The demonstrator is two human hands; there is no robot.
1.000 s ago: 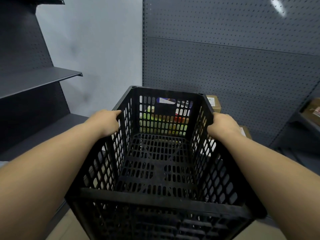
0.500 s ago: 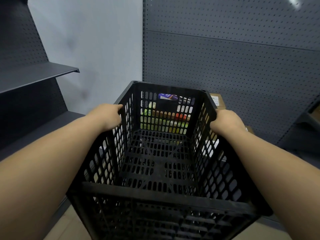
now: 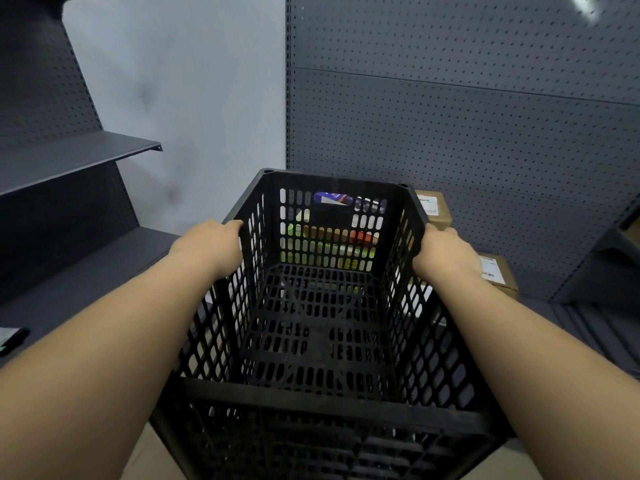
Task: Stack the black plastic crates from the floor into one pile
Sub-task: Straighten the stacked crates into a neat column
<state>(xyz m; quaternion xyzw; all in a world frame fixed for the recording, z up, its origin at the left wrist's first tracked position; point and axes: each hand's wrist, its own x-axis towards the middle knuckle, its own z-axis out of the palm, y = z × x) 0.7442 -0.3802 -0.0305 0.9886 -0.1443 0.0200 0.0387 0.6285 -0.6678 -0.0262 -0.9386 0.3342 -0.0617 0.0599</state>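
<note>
Dark grey pegboard panel [image 3: 467,116] fills the back right, made of perforated metal with a horizontal seam across it. A bright light reflection [image 3: 585,6] sits at its top right. Pale grey plain wall [image 3: 194,98] sits left of it, slightly smudged. Far left: a dark shelving unit with a perforated back, an upper shelf [image 3: 79,157] jutting out and a lower shelf [image 3: 86,268] below it. Two brown cardboard boxes with white labels stand against the pegboard base, one [image 3: 433,207] farther back, one [image 3: 498,275] nearer. Another dark shelf unit [image 3: 613,251] at the right edge. Tan floor [image 3: 145,459] shows at bottom left.
</note>
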